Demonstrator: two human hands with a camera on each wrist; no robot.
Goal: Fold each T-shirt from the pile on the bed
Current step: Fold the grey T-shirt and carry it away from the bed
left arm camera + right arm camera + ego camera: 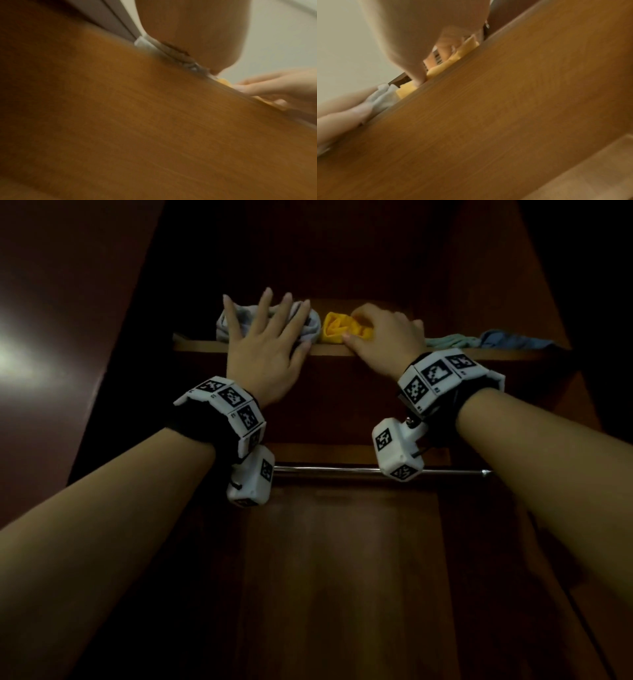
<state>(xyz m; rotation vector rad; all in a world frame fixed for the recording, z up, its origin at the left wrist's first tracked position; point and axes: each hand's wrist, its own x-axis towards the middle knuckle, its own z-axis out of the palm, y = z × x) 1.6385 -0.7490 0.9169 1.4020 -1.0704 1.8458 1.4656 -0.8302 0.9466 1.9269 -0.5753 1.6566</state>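
A rolled grey-white T-shirt point(226, 327) lies on a high wooden wardrobe shelf point(329, 351). My left hand point(270, 330) presses on it with straight, spread fingers. Right beside it sits a folded yellow T-shirt point(334, 330). My right hand point(380, 333) grips its right side with curled fingers, the thumb at the shelf's front edge. From below, the left wrist view shows the grey-white T-shirt point(171, 52) under my palm. The right wrist view shows the yellow T-shirt point(440, 69) under my curled fingers and the grey-white T-shirt point(383, 97) to its left.
A crumpled green and blue cloth point(486, 340) lies on the same shelf to the right of my right hand. A metal hanging rod point(325, 470) crosses the wardrobe below the shelf. Dark wooden side walls close in on both sides.
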